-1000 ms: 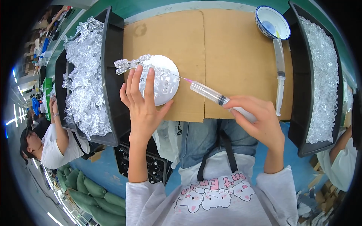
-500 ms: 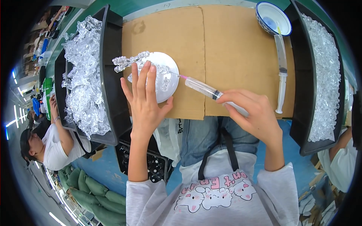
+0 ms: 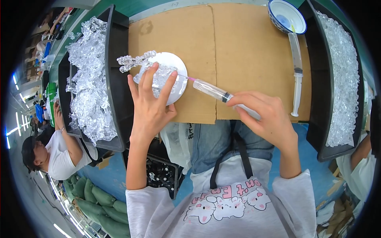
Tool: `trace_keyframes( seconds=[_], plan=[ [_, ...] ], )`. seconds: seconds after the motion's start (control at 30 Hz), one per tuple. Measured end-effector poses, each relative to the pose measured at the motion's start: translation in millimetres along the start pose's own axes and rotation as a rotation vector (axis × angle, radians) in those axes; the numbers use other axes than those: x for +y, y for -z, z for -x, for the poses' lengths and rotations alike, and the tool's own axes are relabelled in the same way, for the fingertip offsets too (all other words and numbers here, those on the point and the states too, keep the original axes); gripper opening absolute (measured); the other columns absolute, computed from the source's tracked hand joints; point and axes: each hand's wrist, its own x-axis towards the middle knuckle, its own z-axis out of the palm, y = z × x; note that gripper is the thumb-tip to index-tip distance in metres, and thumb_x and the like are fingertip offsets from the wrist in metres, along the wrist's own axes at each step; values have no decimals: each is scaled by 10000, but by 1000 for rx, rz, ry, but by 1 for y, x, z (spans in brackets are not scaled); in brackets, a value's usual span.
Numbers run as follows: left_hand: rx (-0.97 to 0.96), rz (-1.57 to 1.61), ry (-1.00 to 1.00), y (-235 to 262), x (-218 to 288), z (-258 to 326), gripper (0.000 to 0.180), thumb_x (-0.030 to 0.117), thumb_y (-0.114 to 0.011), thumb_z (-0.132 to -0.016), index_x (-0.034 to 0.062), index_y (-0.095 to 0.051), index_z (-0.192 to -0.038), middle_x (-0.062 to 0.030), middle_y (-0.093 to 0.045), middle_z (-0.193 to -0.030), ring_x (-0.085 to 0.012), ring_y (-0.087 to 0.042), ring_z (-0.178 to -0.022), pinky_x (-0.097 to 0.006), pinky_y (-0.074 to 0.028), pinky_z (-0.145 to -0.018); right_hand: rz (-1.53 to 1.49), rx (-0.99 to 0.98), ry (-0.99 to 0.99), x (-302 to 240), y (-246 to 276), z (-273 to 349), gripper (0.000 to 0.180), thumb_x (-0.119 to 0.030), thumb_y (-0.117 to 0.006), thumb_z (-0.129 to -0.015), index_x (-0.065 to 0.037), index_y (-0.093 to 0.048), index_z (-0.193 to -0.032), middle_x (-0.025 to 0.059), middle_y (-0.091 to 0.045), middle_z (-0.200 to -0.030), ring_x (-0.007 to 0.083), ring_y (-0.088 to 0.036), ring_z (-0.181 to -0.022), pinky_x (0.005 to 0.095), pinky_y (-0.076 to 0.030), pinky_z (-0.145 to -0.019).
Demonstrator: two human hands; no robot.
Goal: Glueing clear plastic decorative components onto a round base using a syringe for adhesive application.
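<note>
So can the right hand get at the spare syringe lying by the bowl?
Probably not as it stands: the right hand already grips a syringe. The spare syringe lies uncovered on the cardboard.

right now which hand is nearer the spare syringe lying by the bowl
Right. The right hand holds another syringe just left of the spare syringe; the left hand is farther away across the cardboard, pressing clear parts on the white plate.
</note>
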Motion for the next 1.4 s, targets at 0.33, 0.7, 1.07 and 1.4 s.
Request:
trace_keyframes(
  seconds=[0.33, 0.7, 1.07, 1.4],
  plan=[
    [-29, 62, -21, 4, -5, -5, 872, 57, -720, -589, 237, -424, -1388, -183, -255, -1457, -389, -315, -1346, -688, -208, -1077, 34, -7, -12, -5, 0, -4, 183, 0, -635, -796, -69, -684, -958, 97, -698, -980, 266, -684, -863, 330, -541, -738],
    [-51, 237, 67, 16, -5, -14, 897, 33, -722, -566, 217, -417, -1389, -174, -240, -1475, -380, -417, -1271, -611, -260, -1089, 25, 32, -67, -34, 8, -9, 177, -10, -623, -801, -71, -666, -961, 112, -687, -910, 279, -666, -770, 341, -518, -654],
    [-86, 226, 71, 28, -1, -24, 876, 1, -690, -558, 129, -426, -1383, -183, -226, -1478, -379, -409, -1283, -452, -440, -995, 127, -35, -49, -48, 21, -21, 156, -41, -631, -803, -87, -641, -951, 102, -589, -712, 291, -567, -581, 384, -421, -520],
    [-81, 186, 90, 28, 0, -24, 869, 4, -709, -547, 159, -450, -1363, -161, -264, -1452, -367, -466, -1206, -472, -397, -1030, 118, -30, -30, -45, 21, -24, 153, -51, -626, -804, -90, -643, -951, 107, -585, -699, 301, -563, -577, 396, -422, -524]
  ],
)
